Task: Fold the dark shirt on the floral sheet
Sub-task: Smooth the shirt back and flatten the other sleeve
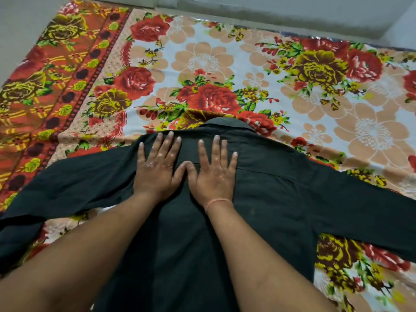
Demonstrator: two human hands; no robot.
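The dark shirt (270, 199) lies flat, back side up, on the floral sheet (202, 64), collar pointing away from me and both sleeves spread out to the sides. My left hand (157, 167) rests palm down on the upper back just below the collar, fingers spread. My right hand (213, 174) lies flat beside it, thumbs nearly touching, with an orange thread around its wrist. Neither hand grips any cloth. My forearms cover part of the shirt's middle.
The sheet has a red and yellow border band (45, 86) on the left. Bare grey floor (292, 14) and a wall base run along the far edge. The sheet extends well beyond the collar and to the right.
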